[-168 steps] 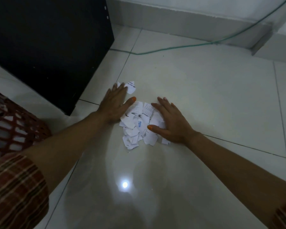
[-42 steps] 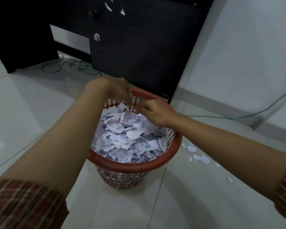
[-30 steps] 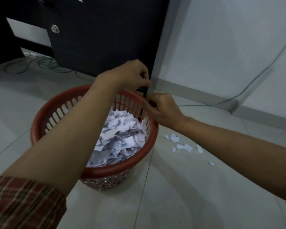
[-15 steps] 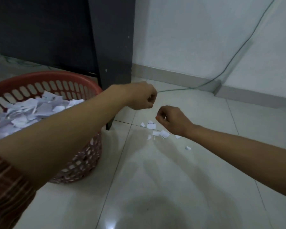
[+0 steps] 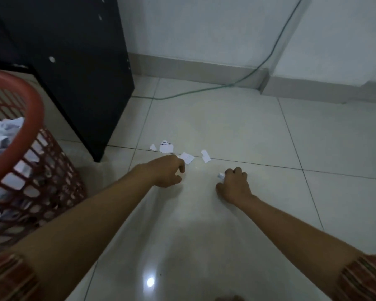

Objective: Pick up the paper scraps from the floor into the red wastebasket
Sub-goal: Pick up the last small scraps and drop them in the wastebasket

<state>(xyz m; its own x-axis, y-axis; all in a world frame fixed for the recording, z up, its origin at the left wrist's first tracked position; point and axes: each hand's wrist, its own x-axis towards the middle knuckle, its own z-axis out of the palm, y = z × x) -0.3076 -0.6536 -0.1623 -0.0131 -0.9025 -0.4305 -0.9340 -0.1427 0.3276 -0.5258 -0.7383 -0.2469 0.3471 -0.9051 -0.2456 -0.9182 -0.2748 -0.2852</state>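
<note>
Several white paper scraps (image 5: pixel 166 146) lie on the pale tiles along a grout line. My left hand (image 5: pixel 166 172) hovers low just in front of them, fingers curled, its fingertips beside a squarish scrap (image 5: pixel 187 157). My right hand (image 5: pixel 234 185) is down on the floor to the right, fingers curled round a small scrap (image 5: pixel 221 175) at its fingertips. Another scrap (image 5: pixel 205 156) lies between and beyond the hands. The red wastebasket (image 5: pixel 34 109) stands at the left edge, holding a heap of paper scraps.
A black cabinet (image 5: pixel 74 61) stands behind the wastebasket, its corner close to the scraps. A green cable (image 5: pixel 204 90) runs along the floor and up the wall at the back. Glossy floor tiles stretch to the right and toward me.
The view has swung from the wastebasket to the floor. Both hands dropped from above the scraps to floor level; the right hand now has a scrap at its fingertips.
</note>
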